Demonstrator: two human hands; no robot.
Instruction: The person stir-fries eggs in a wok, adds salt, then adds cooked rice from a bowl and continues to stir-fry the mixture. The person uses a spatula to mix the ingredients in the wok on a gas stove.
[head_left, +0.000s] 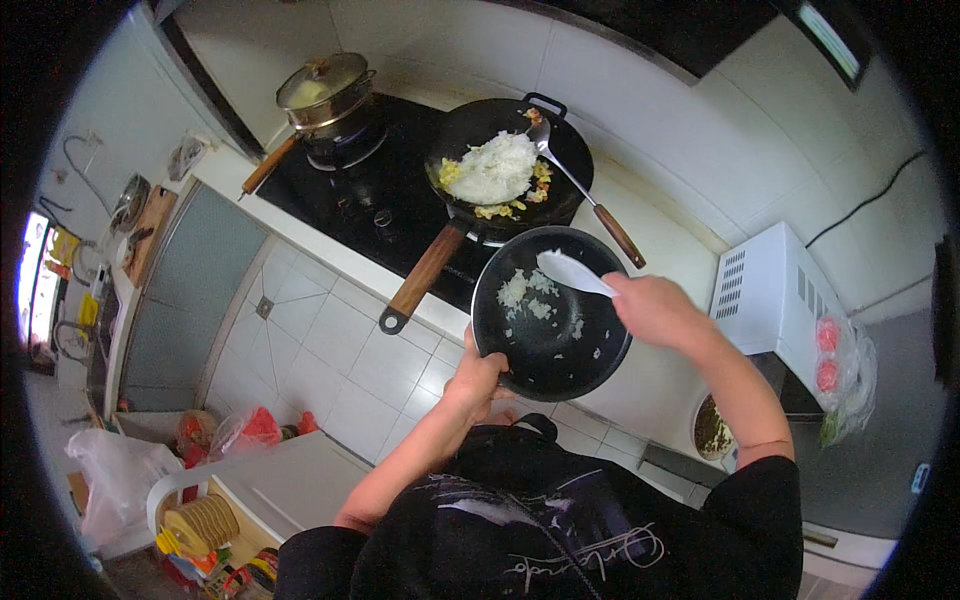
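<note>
My left hand grips the near left rim of a dark non-stick bowl-shaped pan, tilted before my body. Clumps of white cooked rice cling to its inside. A white rice paddle is in my right hand, its blade over the pan's inner far side. Just beyond stands a black wok on the cooktop, its wooden handle pointing towards me. Inside the wok, a mound of white rice lies over yellow egg-like pieces. A metal turner leans across the wok's right rim.
A saucepan with a glass lid sits at the left of the black glass cooktop. To the right are a white appliance and a bowl of dark food. A cutting board lies on the left counter.
</note>
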